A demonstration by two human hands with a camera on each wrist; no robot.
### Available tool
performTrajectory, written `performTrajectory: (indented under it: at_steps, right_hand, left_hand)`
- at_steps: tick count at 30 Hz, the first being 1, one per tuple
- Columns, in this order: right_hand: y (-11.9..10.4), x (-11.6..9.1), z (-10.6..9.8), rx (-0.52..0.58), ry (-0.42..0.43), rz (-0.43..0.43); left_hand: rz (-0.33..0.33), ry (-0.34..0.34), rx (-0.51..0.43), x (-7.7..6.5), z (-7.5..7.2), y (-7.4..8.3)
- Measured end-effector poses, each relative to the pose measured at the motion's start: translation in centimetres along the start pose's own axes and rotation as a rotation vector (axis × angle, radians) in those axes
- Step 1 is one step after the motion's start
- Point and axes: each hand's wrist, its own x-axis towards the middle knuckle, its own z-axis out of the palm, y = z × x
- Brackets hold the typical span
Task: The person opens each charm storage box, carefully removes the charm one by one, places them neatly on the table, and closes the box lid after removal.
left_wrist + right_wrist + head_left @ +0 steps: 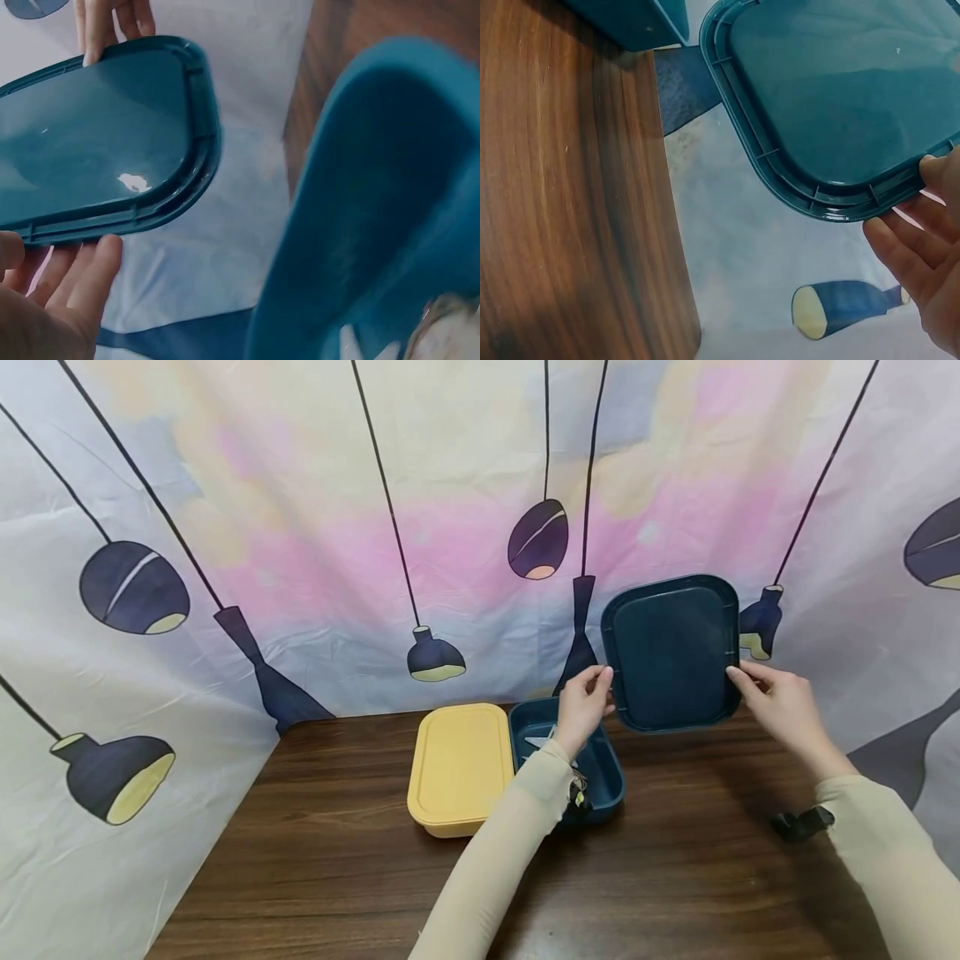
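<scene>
A dark teal lid (pixel 671 652) is held up in the air, its ribbed underside showing in both wrist views. My left hand (pixel 583 706) pinches its left edge between thumb and fingers. At the opposite edge my right hand (pixel 780 706) grips it with the thumb on the near face and fingers behind. Below and left of the lid stands an uncovered teal box (pixel 611 768), partly hidden by my left wrist. Inside the box lie a pale pointed thing (pixel 537 742) and some small items that are mostly hidden.
Touching the teal box on its left is a yellow lidded box (pixel 461 764). Both stand near the back edge of a brown wooden table (pixel 322 852). A cloth backdrop (pixel 315 527) printed with hanging lamps rises behind the table.
</scene>
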Motion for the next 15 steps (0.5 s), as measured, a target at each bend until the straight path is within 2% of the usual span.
performTrajectory:
  at_steps: [6,15]
  right_hand:
    - [0.8,-0.1,-0.7,0.008,-0.076,0.121]
    - [2.7,-0.8,-1.2,0.025,-0.141,0.221]
  left_hand:
    - [-0.084,0.004,0.053,-0.8,2.1,-0.8]
    - [-0.104,-0.008,0.076,-2.2,4.8,-1.4]
